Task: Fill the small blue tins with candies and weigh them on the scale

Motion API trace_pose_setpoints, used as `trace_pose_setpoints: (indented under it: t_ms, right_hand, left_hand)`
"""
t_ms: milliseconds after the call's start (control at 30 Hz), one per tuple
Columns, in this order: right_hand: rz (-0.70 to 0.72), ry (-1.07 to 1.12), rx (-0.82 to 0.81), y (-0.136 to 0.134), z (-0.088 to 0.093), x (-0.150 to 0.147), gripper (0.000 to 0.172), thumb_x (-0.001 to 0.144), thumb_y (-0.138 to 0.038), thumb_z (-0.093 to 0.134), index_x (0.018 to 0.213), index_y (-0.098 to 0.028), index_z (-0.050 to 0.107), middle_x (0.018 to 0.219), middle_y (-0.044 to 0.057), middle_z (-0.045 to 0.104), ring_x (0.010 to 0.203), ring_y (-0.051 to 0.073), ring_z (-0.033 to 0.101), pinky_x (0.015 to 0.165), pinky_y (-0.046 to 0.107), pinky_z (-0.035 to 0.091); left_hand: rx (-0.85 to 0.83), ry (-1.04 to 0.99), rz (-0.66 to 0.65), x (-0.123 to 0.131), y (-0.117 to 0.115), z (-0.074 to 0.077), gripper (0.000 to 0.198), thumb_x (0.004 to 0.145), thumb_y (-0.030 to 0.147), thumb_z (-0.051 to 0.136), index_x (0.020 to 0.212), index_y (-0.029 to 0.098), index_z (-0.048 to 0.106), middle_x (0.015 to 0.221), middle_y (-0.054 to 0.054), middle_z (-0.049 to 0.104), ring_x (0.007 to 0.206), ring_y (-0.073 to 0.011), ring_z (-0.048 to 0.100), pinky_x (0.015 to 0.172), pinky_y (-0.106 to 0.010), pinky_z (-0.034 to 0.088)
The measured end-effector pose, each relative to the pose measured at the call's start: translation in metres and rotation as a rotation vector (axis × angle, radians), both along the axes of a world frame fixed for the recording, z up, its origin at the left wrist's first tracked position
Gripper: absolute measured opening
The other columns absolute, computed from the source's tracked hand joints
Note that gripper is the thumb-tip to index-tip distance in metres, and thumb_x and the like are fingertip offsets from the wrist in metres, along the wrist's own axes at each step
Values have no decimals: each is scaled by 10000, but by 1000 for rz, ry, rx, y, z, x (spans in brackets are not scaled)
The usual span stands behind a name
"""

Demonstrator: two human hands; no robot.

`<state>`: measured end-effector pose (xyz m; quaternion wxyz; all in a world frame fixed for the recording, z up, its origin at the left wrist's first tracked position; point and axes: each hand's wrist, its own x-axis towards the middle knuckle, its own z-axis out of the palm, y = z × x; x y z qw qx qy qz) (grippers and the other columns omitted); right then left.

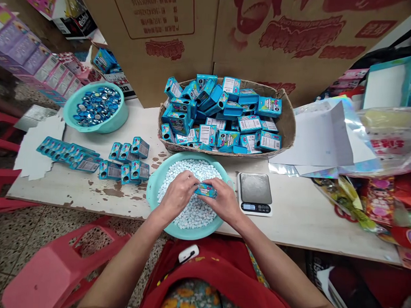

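Observation:
Over a turquoise basin [152, 188] of small white candies [193, 216], my right hand [224, 200] grips a small blue candy box [207, 190] lying on its side between thumb and fingers. My left hand [177, 194] is closed, with its fingertips pinched together at the box's left end. Whatever sits between those fingertips is hidden. Behind the basin, a cut-down cardboard tray [287, 125] holds a heap of similar blue boxes [227, 114]. To the left on the table, several more blue boxes [124, 162] stand in groups, some with round dark holes showing.
Right of the basin sits a digital kitchen scale [256, 191]. A second turquoise basin [107, 126] at the left holds shiny blue and silver discs. Paper sheets [327, 140] and plastic packaging [388, 142] cover the right side. Large cardboard cartons [182, 50] wall off the back; a pink stool [53, 270] stands below left.

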<state>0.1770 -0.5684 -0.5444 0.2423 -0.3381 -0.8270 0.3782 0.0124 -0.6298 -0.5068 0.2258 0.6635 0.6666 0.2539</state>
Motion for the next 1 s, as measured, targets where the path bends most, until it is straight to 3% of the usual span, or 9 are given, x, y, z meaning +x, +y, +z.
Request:
trace_pose_setpoints:
  t_ms: [333, 433, 533, 567, 633, 700, 767, 867, 1000]
  right_hand:
    - [-66, 89, -70, 5, 0, 10, 317, 772, -354, 713, 1036, -221, 600, 969, 55, 638, 925, 244, 605, 808, 375, 480]
    - [-1, 148, -117, 1, 5, 5, 325, 765, -368, 721, 1036, -230, 606, 976, 50, 640, 939, 240, 604, 831, 375, 477]
    - [106, 271, -272, 1, 13, -4, 423, 754, -392, 728, 1118, -251, 565, 1059, 55, 628, 990, 238, 601, 874, 379, 481]
    - [117, 318, -315, 4, 16, -7, 487, 753, -402, 726, 1175, -260, 528, 1129, 64, 605, 1030, 241, 590, 897, 387, 478]
    - [55, 388, -321, 18, 19, -11, 557, 769, -409, 703, 1254, -272, 465, 1250, 82, 542, 1110, 247, 554, 945, 411, 457]
    - [-93, 402, -229, 43, 18, -15, 482, 799, -395, 669, 1227, -263, 492, 1241, 84, 548, 1110, 244, 552, 962, 429, 444]
    - [-240, 366, -100, 74, 14, -18, 360, 818, -384, 642, 1135, -239, 552, 1122, 76, 606, 1025, 235, 590, 928, 428, 463]
    - [-235, 206, 73, 125, 3, -31, 287, 822, -364, 621, 1065, -213, 596, 1024, 70, 630, 931, 231, 611, 852, 405, 497]
    - [-84, -168, 204, 180, -13, -68, 378, 792, -239, 625, 1163, -198, 563, 1193, 99, 566, 1107, 260, 534, 933, 392, 444]
  left_hand:
    - [-8, -9, 134, -19, -15, 1, 234, 866, 191, 500, 1088, 210, 570, 1105, -72, 564, 1070, -214, 519, 925, -368, 423]
    - [-5, -40, 28, -11, -19, 3, 406, 838, 204, 554, 1238, 233, 489, 1251, -79, 518, 1184, -225, 459, 1001, -385, 381]
    - [-44, -60, 46, -7, -28, 12, 366, 822, 267, 594, 1178, 237, 518, 1162, -61, 589, 1098, -221, 526, 936, -359, 426]
    - [-55, -75, 130, -10, -34, 16, 343, 812, 316, 612, 1136, 234, 534, 1108, -55, 613, 1041, -218, 557, 892, -345, 448]
    - [-73, -89, 423, -25, -53, 26, 388, 773, 427, 642, 1095, 235, 541, 1030, -47, 638, 924, -215, 602, 798, -326, 478]
    - [-107, -17, 807, -54, -82, 33, 449, 743, 496, 640, 1098, 241, 535, 955, -46, 650, 810, -223, 619, 716, -334, 486]
    - [-178, 171, 1170, -95, -114, 29, 505, 729, 532, 617, 1118, 222, 531, 916, -75, 649, 782, -270, 617, 695, -384, 478]
    - [-276, 331, 1466, -163, -148, -4, 596, 704, 535, 613, 1151, 154, 516, 956, -154, 638, 903, -372, 598, 758, -478, 455]
    - [-267, 159, 1629, -229, -151, -66, 486, 636, 387, 687, 1021, 146, 515, 905, -112, 637, 956, -373, 589, 795, -479, 456]
